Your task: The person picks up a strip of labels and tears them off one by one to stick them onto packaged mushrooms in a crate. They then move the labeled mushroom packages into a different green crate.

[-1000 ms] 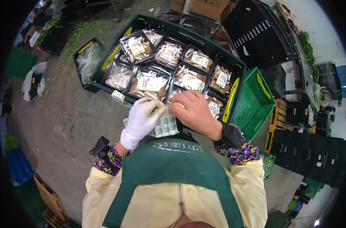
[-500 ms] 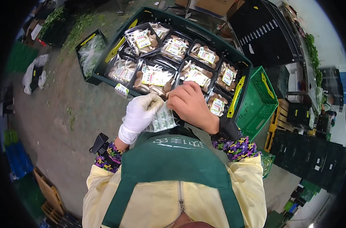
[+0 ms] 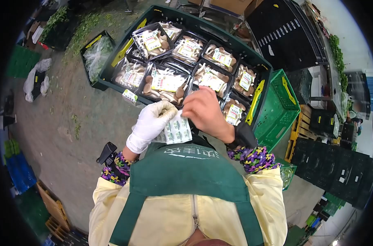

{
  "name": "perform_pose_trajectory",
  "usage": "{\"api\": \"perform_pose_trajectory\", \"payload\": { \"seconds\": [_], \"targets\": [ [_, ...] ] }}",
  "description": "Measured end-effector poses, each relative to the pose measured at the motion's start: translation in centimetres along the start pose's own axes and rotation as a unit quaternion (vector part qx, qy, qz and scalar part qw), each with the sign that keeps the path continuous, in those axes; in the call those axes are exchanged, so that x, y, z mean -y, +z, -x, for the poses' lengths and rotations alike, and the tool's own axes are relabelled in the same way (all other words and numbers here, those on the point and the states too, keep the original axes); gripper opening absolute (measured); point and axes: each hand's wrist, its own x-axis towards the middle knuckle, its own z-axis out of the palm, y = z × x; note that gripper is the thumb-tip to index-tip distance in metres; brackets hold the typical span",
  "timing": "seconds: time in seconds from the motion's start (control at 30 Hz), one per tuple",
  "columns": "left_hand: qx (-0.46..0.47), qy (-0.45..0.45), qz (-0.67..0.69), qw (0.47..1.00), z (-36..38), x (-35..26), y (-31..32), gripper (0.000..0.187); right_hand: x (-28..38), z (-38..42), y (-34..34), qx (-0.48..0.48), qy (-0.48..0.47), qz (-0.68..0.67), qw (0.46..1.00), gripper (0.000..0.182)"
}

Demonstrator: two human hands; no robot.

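Observation:
My left hand (image 3: pixel 151 122), in a white glove, pinches a sheet of small green-and-white labels (image 3: pixel 177 130) by its upper edge, in front of my apron. Bare and partly blurred, my right hand (image 3: pixel 208 112) is beside the sheet's top right corner, fingers bent together; whether they hold a label is too small to tell. Just beyond both hands lies a dark green crate (image 3: pixel 108 78) with several black trays of wrapped mushrooms, each bearing a label. The nearest tray (image 3: pixel 166 83) is close to my fingertips. A small label (image 3: pixel 130 96) shows at the crate's near left edge.
A green crate (image 3: pixel 276 112) adjoins the big crate on the right. Left of it, a smaller dark crate holds a plastic bag (image 3: pixel 97 57) of greens. Stacked black crates (image 3: pixel 330 166) and a wooden pallet (image 3: pixel 300 133) are at the right; leaf scraps lie on the floor.
The label sheet shows more of its face and has shifted slightly right. My right hand has moved a little, its fingers blurred, while my left hand keeps its pinch.

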Motion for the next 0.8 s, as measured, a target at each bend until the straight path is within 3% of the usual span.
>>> {"api": "perform_pose_trajectory", "payload": {
  "seconds": [0.07, 0.1, 0.17, 0.3, 0.4, 0.5, 0.57, 0.63, 0.67, 0.7, 0.77, 0.8],
  "targets": [
    [-0.008, -0.033, 0.093, 0.995, 0.0, 0.5, 0.0, 0.016, -0.4, 0.3, -0.5, -0.079, 0.114, -0.085, 0.987, 0.011],
    [-0.006, -0.033, 0.094, 0.995, 0.1, 0.5, -0.1, 0.016, -1.8, 0.4, -0.7, -0.085, 0.104, -0.041, 0.990, 0.010],
    [-0.011, -0.056, 0.094, 0.994, 0.3, 0.0, -0.4, 0.015, -4.1, 1.1, -0.6, -0.028, 0.139, 0.061, 0.988, 0.010],
    [-0.022, -0.015, 0.019, 0.999, 0.6, -0.3, -0.5, 0.012, -5.7, 2.8, 0.8, 0.049, 0.223, 0.084, 0.970, 0.011],
    [-0.018, -0.022, 0.051, 0.998, 0.7, -0.1, -0.3, 0.012, -6.3, 3.0, 2.5, 0.078, 0.258, 0.118, 0.956, 0.013],
    [-0.014, -0.018, 0.042, 0.999, 0.7, 0.1, -0.2, 0.013, -7.6, 3.9, 4.3, 0.057, 0.190, 0.227, 0.954, 0.014],
    [-0.018, -0.009, 0.022, 1.000, 0.7, -0.1, -0.1, 0.012, -7.4, 3.5, 4.2, 0.076, 0.200, 0.237, 0.948, 0.020],
    [-0.021, 0.001, 0.003, 1.000, 0.8, -0.4, -0.2, 0.011, -5.0, 1.9, 2.4, -0.010, 0.149, 0.264, 0.953, 0.030],
    [-0.027, 0.004, -0.003, 1.000, 0.7, -0.5, -0.3, 0.009, -4.1, 1.5, 1.5, -0.007, 0.190, 0.192, 0.963, 0.040],
    [-0.033, 0.005, -0.007, 0.999, 0.5, -0.7, -0.3, 0.008, -3.6, 1.1, 0.8, 0.011, 0.246, -0.014, 0.969, 0.042],
    [-0.051, 0.060, -0.074, 0.994, 0.1, -1.5, 0.0, 0.008, 0.3, 0.5, -0.5, 0.047, 0.271, -0.313, 0.909, 0.040],
    [-0.073, 0.112, -0.145, 0.980, -0.1, -1.9, 0.1, 0.008, 1.6, 0.3, -1.1, 0.093, 0.253, -0.251, 0.930, 0.039]
  ]
}}
